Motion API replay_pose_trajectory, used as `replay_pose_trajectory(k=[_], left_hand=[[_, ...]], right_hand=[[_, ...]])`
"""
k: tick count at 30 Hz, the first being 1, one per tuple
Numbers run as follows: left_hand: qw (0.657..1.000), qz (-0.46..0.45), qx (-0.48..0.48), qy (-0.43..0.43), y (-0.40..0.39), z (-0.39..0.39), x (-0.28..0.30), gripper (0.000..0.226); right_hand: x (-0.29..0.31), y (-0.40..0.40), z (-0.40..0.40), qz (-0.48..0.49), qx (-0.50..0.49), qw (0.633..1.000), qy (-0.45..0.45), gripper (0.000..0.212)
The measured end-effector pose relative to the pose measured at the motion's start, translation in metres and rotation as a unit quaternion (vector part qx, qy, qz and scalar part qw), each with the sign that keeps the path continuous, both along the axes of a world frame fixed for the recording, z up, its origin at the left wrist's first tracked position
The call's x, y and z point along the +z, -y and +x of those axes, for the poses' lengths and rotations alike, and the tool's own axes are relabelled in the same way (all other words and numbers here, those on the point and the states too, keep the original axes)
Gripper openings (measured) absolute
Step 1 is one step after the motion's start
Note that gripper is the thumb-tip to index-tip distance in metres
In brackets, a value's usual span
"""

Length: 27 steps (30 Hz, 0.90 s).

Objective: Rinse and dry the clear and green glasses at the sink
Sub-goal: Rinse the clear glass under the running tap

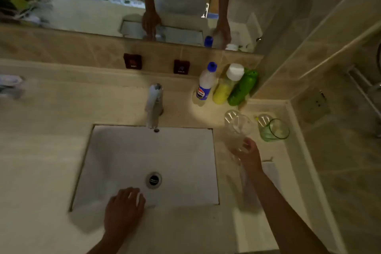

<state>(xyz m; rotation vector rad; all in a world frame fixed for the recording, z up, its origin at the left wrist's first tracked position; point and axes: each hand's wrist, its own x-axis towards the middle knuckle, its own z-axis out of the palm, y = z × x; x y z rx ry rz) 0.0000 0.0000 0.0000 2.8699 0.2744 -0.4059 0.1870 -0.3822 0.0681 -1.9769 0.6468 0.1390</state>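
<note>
I see the sink point(123, 150) set in the desk point(41, 150), and I use it as my landmark. The tap point(154, 107) stands at its back edge. Just right of the sink, my right hand point(248, 155) holds the clear glass point(239, 130). My fingers point(246, 143) curl round its lower part, and the open top tips away from me. I think the next step is to bring it under the tap, so I should keep my grip firm and low and move slowly. The green glass point(273, 130) sits further right of the sink, apart from my fingers. My left hand point(123, 208) rests on the sink's near edge, fingers loose, holding nothing.
</note>
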Motion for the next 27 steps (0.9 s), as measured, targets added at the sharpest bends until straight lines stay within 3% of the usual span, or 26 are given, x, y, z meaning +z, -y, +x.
replay_pose_trajectory(k=[4,11,17,27], left_hand=[[1.000,-0.003,0.009,-0.010,0.001,0.000,0.004,0.047],[0.999,0.007,0.028,-0.015,0.003,0.001,0.008,0.040],[0.999,0.015,0.030,0.006,0.004,0.000,0.008,0.035],[0.999,0.007,0.038,0.015,0.006,0.000,0.015,0.035]], right_hand=[[-0.001,-0.002,0.028,0.056,-0.050,0.997,0.002,0.071],[-0.011,-0.012,0.055,0.099,-0.095,0.989,0.060,0.105],[-0.012,-0.010,0.059,0.100,-0.097,0.987,0.080,0.089],[0.036,-0.021,-0.015,0.125,0.006,0.986,0.111,0.077]])
